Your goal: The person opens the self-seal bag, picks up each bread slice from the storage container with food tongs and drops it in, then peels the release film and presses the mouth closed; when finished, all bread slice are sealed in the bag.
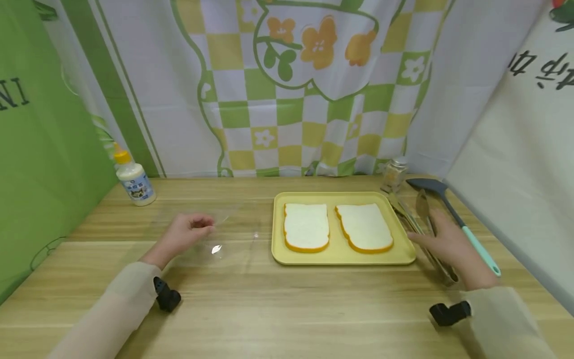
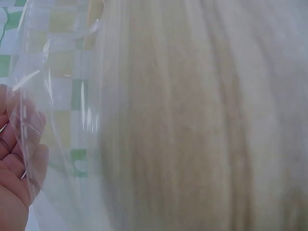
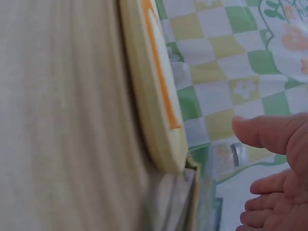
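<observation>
On the left of the table my left hand (image 1: 186, 234) has curled fingers, thumb close to them, at a clear plastic sheet (image 1: 237, 249). In the left wrist view this plastic film (image 2: 62, 96) stands up from the table and overlaps the fingers. My right hand (image 1: 448, 247) reaches over metal tongs (image 1: 448, 276) beside the tray, hiding their middle. In the right wrist view the right hand (image 3: 276, 173) has its thumb spread from the fingers and grips nothing. A yellow tray (image 1: 341, 260) holds two bread slices, one left (image 1: 307, 225), one right (image 1: 365, 225).
A squeeze bottle (image 1: 135, 184) with a yellow cap stands at the back left. Behind the tray's right corner is a small glass jar (image 1: 394, 174). A spatula with a mint handle (image 1: 482, 249) lies at far right. Patterned cloth (image 1: 287, 109) hangs behind the table.
</observation>
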Tool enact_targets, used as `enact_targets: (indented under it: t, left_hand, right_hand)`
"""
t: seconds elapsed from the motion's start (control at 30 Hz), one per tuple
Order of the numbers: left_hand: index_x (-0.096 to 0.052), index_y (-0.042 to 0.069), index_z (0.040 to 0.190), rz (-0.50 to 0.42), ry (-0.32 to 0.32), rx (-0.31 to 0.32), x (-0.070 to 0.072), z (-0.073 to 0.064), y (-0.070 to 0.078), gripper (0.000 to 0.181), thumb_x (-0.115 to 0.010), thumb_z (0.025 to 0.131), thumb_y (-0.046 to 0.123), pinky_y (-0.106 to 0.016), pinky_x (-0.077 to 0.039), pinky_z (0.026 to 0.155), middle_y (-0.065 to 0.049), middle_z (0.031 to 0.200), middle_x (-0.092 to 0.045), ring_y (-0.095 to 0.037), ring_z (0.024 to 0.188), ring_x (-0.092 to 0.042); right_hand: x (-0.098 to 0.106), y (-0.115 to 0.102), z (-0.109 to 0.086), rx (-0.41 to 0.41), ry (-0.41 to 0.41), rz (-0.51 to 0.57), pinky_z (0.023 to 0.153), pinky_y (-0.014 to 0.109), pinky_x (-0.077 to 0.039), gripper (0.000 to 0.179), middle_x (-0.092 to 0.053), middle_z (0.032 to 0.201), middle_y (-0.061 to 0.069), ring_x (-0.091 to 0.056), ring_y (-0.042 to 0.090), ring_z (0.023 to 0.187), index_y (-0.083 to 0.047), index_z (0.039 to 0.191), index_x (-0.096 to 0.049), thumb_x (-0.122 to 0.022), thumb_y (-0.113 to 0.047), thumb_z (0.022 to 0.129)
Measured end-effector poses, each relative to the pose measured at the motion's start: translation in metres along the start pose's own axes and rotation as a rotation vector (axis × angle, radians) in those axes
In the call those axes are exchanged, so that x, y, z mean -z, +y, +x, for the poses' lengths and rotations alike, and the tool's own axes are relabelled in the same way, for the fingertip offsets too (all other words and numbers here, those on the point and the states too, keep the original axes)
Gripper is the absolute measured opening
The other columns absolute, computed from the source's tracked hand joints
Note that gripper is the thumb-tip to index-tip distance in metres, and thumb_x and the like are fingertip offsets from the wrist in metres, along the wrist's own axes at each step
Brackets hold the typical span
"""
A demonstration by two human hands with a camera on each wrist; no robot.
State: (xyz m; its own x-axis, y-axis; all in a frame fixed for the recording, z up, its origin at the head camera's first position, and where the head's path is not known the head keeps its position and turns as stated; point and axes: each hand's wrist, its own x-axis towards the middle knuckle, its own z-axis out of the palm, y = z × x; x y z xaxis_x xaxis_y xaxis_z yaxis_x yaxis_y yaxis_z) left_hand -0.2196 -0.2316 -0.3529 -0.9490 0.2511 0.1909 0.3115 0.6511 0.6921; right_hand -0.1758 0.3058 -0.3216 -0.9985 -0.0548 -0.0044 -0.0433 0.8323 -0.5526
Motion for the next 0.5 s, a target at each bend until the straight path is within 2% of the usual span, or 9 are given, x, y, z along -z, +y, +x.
enact_targets:
  t: [0.1,0.3,0.5]
  left_hand:
    - [-0.065,-0.005,0.107,-0.005,0.0,0.001,0.0,-0.001,0.0,0.022,-0.062,0.088,0.007,-0.041,-0.05,0.081,-0.02,0.104,-0.066,-0.033,0.098,-0.06]
    - [-0.065,-0.006,0.106,-0.01,0.021,0.009,0.001,-0.001,0.001,0.023,-0.062,0.088,0.007,-0.028,-0.051,0.073,-0.02,0.104,-0.066,-0.032,0.095,-0.061]
    - [-0.065,-0.005,0.108,-0.004,0.052,0.024,0.001,-0.001,0.001,0.026,-0.063,0.089,0.012,-0.023,-0.05,0.07,-0.019,0.103,-0.067,-0.028,0.093,-0.062]
  right_hand:
    - [-0.005,0.009,-0.001,-0.02,0.016,0.051,0.095,0.07,-0.022,0.093,-0.008,0.141,0.043,-0.014,0.061,0.124,0.013,0.142,0.001,-0.055,-0.041,0.091]
    - [-0.012,0.019,-0.001,-0.12,-0.013,0.087,0.095,0.072,-0.02,0.1,0.0,0.143,0.04,-0.009,0.063,0.124,0.005,0.143,0.009,-0.056,-0.048,0.089]
    - [-0.014,0.026,0.0,-0.149,0.008,0.11,0.096,0.069,-0.022,0.095,-0.005,0.141,0.042,-0.013,0.062,0.124,0.007,0.144,0.004,-0.057,-0.041,0.089]
